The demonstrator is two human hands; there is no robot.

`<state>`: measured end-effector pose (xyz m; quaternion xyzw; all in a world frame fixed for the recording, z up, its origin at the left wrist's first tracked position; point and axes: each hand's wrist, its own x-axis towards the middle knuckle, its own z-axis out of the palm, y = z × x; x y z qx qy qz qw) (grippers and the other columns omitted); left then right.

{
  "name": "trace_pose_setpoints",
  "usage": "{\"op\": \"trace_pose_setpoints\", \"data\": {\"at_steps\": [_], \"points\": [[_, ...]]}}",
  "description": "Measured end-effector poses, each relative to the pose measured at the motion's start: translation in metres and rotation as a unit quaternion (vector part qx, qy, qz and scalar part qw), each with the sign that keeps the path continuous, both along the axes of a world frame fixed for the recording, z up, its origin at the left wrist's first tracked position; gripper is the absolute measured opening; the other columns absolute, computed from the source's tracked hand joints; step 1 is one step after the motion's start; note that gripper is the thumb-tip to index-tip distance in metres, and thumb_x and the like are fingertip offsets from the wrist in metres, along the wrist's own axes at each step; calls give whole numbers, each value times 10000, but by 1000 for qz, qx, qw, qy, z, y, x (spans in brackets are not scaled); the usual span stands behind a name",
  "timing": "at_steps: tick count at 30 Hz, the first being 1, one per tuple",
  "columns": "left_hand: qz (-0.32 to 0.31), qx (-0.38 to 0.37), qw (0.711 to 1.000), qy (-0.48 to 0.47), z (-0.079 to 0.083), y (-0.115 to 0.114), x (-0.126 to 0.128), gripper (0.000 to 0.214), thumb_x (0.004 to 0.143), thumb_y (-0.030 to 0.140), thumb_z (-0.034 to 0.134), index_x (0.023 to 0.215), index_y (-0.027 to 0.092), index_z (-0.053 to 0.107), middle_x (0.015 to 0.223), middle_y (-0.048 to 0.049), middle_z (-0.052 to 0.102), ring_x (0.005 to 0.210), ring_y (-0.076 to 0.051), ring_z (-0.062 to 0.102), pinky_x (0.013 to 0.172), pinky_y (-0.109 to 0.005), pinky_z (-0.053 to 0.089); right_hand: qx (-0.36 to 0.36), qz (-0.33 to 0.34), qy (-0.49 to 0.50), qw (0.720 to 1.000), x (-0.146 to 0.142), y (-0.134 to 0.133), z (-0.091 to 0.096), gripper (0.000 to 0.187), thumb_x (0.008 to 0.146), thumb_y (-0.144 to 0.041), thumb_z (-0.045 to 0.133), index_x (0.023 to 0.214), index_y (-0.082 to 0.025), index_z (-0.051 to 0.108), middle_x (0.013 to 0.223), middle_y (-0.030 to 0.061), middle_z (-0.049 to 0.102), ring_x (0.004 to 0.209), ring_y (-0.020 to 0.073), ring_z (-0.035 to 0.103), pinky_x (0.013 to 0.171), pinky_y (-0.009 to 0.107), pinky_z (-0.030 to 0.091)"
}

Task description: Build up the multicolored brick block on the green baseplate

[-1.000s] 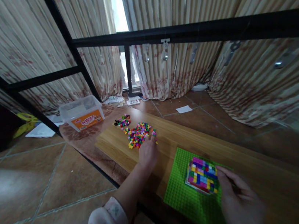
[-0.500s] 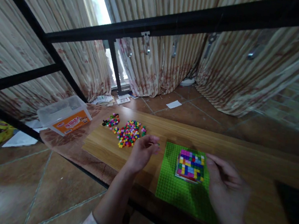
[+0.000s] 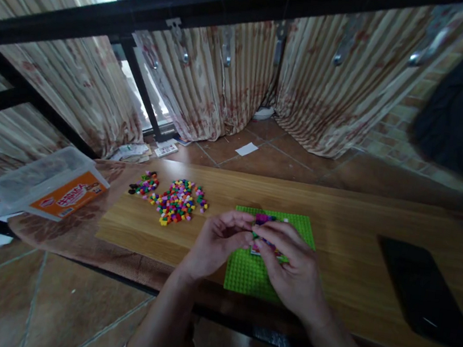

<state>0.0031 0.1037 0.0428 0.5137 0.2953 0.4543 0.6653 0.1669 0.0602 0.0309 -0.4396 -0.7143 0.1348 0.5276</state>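
Note:
My left hand (image 3: 219, 243) pinches a tiny toy brick (image 3: 254, 233), seemingly green, between thumb and fingertips. The thumb and fingers of my right hand (image 3: 296, 263) close on the same spot, so the fingertips of both hands meet there. Right under them stands a small block built of multicoloured bricks (image 3: 263, 219), mostly covered by the fingers. It sits on a green studded baseplate (image 3: 243, 275), whose right part lies behind my right hand. Left of my left hand, a pile of loose coloured bricks (image 3: 178, 200) is spread on the wooden board (image 3: 212, 185).
A clear plastic box (image 3: 52, 180) with an orange label stands at the left on a brown cloth (image 3: 116, 255). On the right lies a black flat slab (image 3: 425, 293). Behind the board are a black metal rail (image 3: 220, 8), curtains and a paper (image 3: 246, 149) on the tiled floor.
My left hand has moved right from beside the brick pile to the built block. My right hand has come in from the block's right side, and their fingertips now meet. The view has shifted right.

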Motion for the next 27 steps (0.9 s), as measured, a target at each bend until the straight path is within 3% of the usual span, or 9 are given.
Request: {"op": "trace_pose_setpoints", "data": {"at_steps": [9,19,27], "points": [[5,-33,999,18,-4,1,4,333,740,314,810,993,139,685,709,1,685,589,-86,608,585,-200,485,47,-38,-71,996,5,1,2,198,869,-136,651,1041,-226,692,926,34,691,881,162,632,840,323,535],[33,-23,999,29,2,0,13,313,726,371,804,917,139,715,685,2,671,586,-89,581,613,-226,489,11,-34,-67,997,6,2,7,96,889,-164,620,946,-230,660,867,14,700,836,153,644,766,298,511],[154,-94,982,59,-6,11,7,244,669,321,800,811,147,705,657,7,665,559,-81,568,571,-208,451,-78,-133,30,988,22,6,2,63,859,-233,629,892,-240,682,797,-26,679,688,113,610,665,245,493]]}}
